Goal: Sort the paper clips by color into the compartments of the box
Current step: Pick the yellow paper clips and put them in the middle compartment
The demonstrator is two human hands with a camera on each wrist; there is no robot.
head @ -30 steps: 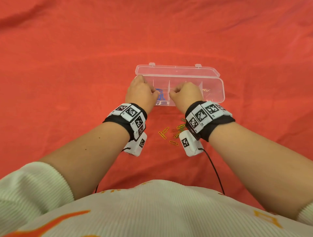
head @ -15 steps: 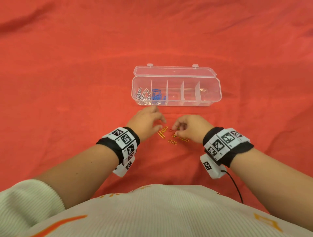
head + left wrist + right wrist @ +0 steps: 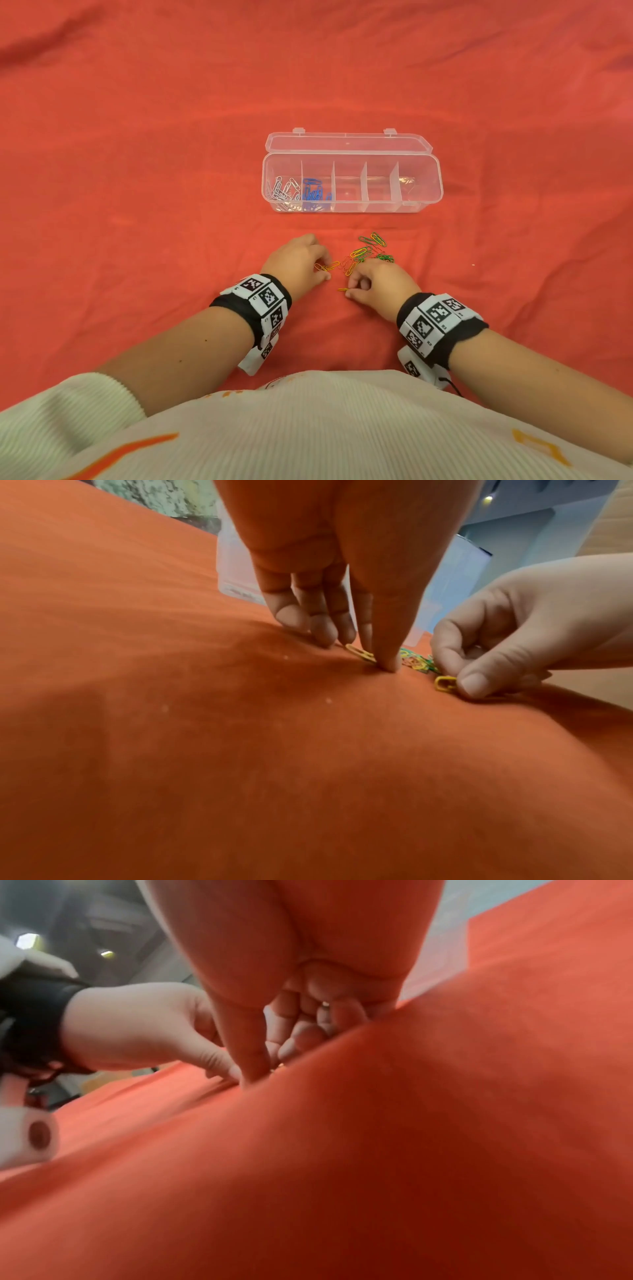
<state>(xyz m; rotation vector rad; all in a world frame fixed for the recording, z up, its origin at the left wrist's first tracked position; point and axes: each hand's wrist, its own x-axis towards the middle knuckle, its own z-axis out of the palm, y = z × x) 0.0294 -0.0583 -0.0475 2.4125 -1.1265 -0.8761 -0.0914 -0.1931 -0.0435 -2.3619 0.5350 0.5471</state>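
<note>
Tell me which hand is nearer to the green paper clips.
Right. The right hand lies just in front of the green paper clips, nearly touching them; the left hand sits farther left, at the yellow clips.

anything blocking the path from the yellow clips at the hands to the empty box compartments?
Nothing visible. The clear plastic box has its lid open, only bare red cloth lies between, and the loose green paper clips sit off to the right of the yellow paper clips.

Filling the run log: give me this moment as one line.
phase: picking yellow | left hand: pinching yellow clip | right hand: pinching yellow clip | box: open, white and blue sorted
</note>
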